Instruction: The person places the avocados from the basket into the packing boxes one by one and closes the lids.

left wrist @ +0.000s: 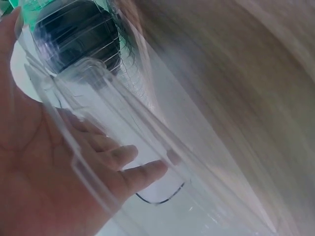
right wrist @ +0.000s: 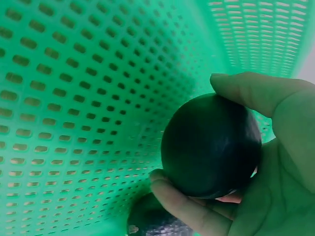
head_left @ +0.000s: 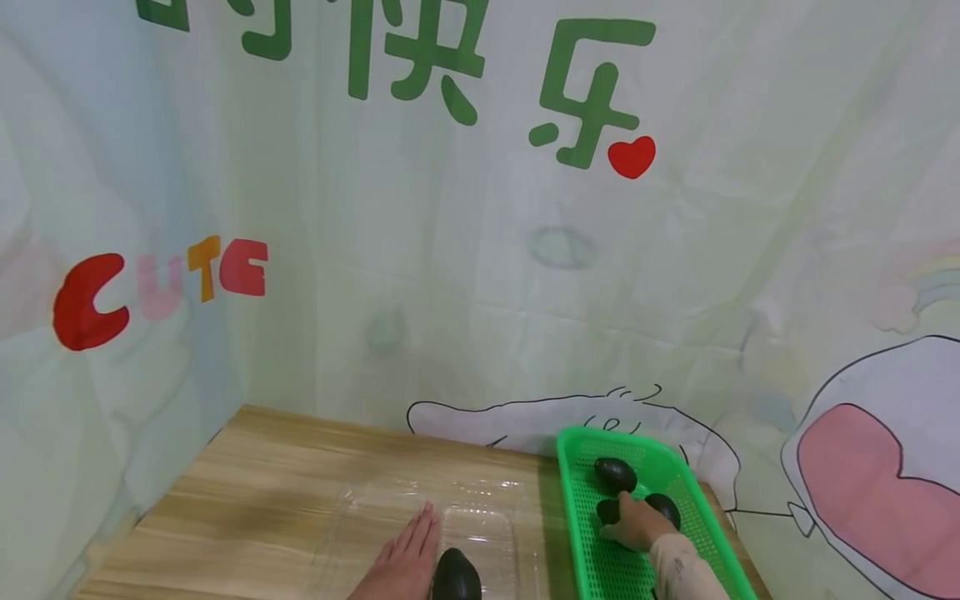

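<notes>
Inside the green basket [head_left: 573, 517], my right hand [head_left: 637, 525] grips a dark avocado [right wrist: 211, 145], with thumb and fingers curled round it. Another avocado [right wrist: 157, 219] lies just below that hand in the right wrist view. Two more dark avocados show around the hand in the head view, one farther back [head_left: 615, 473] and one to the right [head_left: 663, 508]. My left hand [head_left: 405, 558] lies with straight fingers against a clear plastic container [head_left: 480, 512]. Beside it, a dark avocado [head_left: 456, 575] sits in the container, also visible through the plastic in the left wrist view.
A wooden table [head_left: 247, 492] bears the container and the basket, the basket at the right. A printed curtain [head_left: 480, 250] hangs right behind the table's far edge and along the sides.
</notes>
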Motion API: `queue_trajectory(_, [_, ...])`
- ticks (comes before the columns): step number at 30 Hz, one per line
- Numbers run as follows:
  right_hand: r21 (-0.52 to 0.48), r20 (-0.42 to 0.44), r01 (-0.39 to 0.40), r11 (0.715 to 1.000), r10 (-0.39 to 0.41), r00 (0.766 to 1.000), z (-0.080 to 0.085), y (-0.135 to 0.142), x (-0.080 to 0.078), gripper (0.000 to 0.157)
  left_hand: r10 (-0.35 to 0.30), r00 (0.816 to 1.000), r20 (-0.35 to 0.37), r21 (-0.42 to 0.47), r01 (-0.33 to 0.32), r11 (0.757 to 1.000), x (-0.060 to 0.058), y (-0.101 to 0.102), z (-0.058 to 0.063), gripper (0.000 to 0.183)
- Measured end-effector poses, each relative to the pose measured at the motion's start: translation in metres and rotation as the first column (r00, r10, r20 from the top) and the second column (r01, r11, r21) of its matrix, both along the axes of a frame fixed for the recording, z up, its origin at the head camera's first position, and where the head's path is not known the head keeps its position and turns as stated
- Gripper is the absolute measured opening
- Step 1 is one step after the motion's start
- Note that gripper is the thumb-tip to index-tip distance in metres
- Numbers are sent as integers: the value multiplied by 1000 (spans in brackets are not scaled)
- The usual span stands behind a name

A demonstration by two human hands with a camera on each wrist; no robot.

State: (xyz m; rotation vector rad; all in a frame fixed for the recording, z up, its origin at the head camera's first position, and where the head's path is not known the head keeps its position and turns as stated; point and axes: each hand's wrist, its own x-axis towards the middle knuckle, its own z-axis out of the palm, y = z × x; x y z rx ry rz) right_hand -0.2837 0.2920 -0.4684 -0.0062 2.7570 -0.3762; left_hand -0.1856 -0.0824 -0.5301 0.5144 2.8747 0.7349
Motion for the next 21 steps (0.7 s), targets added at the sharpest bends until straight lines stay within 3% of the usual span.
queue_trajectory(6, [-49,13,45,998,-45,999,12,0,9,92,-6,1000,0,2,6,1000,0,0,2,135])
queue_trajectory(14, [-89,-82,110,990,-117,990,25,-4,20,101,-1,995,101,-60,7,998,-5,0,6,136])
queue_trajectory(21, [-123,-132,122,985,-138,982,39,-10,32,98,-5,997,80,-56,9,998,-3,1,6,137])
